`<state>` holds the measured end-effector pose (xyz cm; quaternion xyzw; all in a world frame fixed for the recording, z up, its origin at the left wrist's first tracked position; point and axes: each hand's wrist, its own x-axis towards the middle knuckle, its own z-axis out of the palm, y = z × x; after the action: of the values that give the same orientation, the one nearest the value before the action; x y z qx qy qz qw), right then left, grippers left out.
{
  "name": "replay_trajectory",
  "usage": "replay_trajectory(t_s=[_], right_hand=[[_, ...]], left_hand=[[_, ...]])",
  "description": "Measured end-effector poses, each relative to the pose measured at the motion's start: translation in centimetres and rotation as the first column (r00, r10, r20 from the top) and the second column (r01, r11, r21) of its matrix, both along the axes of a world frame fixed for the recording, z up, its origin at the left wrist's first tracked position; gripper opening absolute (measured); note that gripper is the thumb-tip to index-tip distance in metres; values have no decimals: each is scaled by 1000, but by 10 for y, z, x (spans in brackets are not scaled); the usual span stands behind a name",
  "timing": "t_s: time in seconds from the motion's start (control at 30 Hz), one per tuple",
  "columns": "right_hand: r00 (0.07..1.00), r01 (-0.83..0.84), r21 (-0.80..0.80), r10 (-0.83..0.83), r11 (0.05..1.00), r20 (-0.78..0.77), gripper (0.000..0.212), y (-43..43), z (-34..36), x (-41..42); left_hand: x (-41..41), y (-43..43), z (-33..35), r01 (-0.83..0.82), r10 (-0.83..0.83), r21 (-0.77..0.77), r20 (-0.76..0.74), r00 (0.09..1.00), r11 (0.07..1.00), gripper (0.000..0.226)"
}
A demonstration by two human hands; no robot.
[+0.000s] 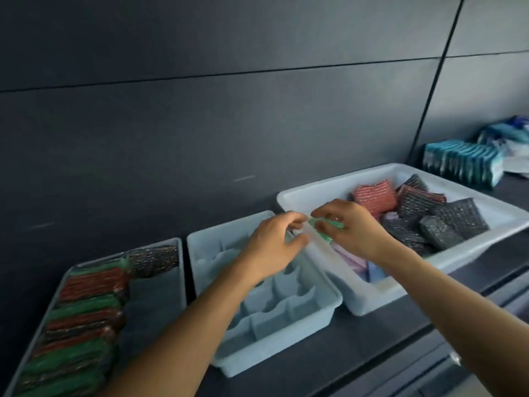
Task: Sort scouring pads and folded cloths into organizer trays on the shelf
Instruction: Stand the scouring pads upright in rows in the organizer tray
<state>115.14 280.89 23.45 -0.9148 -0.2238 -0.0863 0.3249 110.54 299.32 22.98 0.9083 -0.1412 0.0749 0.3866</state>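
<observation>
— Head view: where is the green scouring pad (329,228)?
— It is held above the near-left rim of the white bin (315,188), just over the gap to the divided tray (289,313). The right hand (355,229) pinches it, fingers curled over the top and thumb beneath.
— And the left hand (273,243)?
— Its thumb and forefinger curl toward the pad's left end. Blur hides whether they touch or grip it, so I cannot tell.
— What lies in the bin?
— Dark scouring pads (446,222) are heaped at its right side, with a red pad (375,196) toward the back. Folded cloths (355,263) in pink and pale blue sit by the front-left corner, partly under the right forearm.
— The other trays?
— The divided tray stands mid-way along the dark shelf (372,348), and the left forearm crosses over it. At the shelf's left end a flat tray (160,285) carries a row of green and red pads (86,310) along its left side. A lone dark pad (154,260) lies at its back.
— Anything further?
— Blue-and-white packs (461,164) sit at the shelf's far right end.
</observation>
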Motion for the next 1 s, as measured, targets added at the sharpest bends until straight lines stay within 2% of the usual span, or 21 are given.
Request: replay_trajectory(t_s=[0.13,0.23,0.43,0.6,0.7,0.77,0.83,0.9,1.0], right_hand=[[996,76,-111,-80,991,-34,22,-59,-4,42],[993,102,-200,-111,975,-34,21,-88,-11,78],[977,183,-430,-211,884,-18,67,-124,-17,143],[985,114,-634,-172,765,-31,80,-135,-18,170],[989,126,-689,-145,714,31,78,-137,-20,174],[987,160,-708,-118,687,109,69,-139,-19,175],[980,192,-702,-98,685,172,49,-141,-15,173],[977,204,-626,-114,753,181,32,-145,-8,167],[971,227,-379,-177,897,162,25,-147,5,153]], left_hand=[[51,-56,-2,15,-14,25,-54,998,1000,36],[85,-88,-7,14,5,149,-125,992,989,42],[141,-134,-27,35,68,369,-261,963,929,60],[180,-155,-42,-94,244,382,-366,898,919,66],[190,-157,-50,-112,291,376,-462,837,920,80],[190,-153,-51,-139,342,433,-438,831,890,89],[189,-147,-44,-201,400,469,-373,837,860,81],[190,-140,-37,-238,382,375,-376,844,896,65],[189,-119,-38,-265,249,16,-397,883,964,53]])
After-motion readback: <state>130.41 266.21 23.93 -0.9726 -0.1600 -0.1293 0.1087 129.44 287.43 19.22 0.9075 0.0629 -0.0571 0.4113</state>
